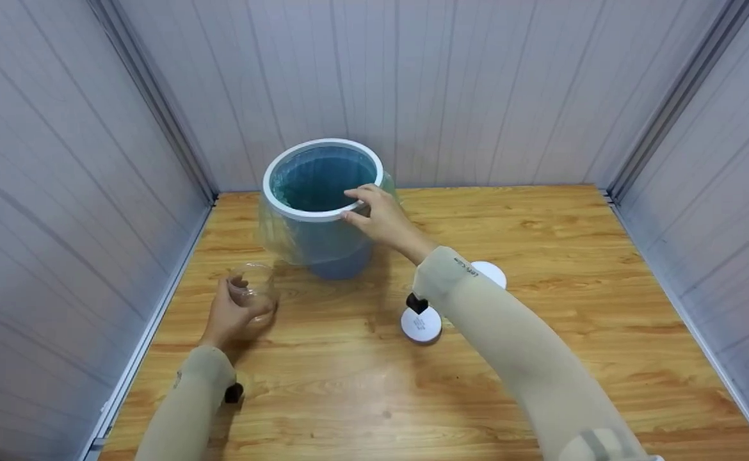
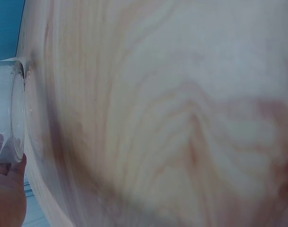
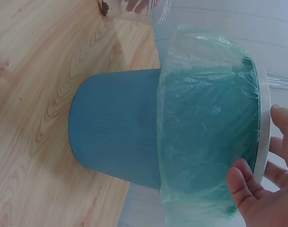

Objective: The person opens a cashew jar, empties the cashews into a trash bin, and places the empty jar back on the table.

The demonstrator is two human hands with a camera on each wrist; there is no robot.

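Note:
On the left, my left hand (image 1: 228, 314) grips a clear plastic jar (image 1: 260, 288), its mouth upward. Something brown shows low in the jar in the right wrist view. A blue trash bin (image 1: 342, 264) stands upright at the back, lined with a thin green bag (image 3: 205, 123) folded over its outside. My right hand (image 1: 384, 216) is at the bin's white rim ring (image 1: 320, 216), thumb outside and spread fingers over the edge. Whether the fingers press on the ring cannot be told. The left wrist view shows only part of the jar and left hand.
A white round lid (image 1: 421, 324) lies on the wooden table (image 1: 349, 397) below my right forearm. Another white disc (image 1: 491, 274) is partly hidden behind that sleeve. Pale panel walls (image 1: 477, 96) enclose the table at the back and both sides.

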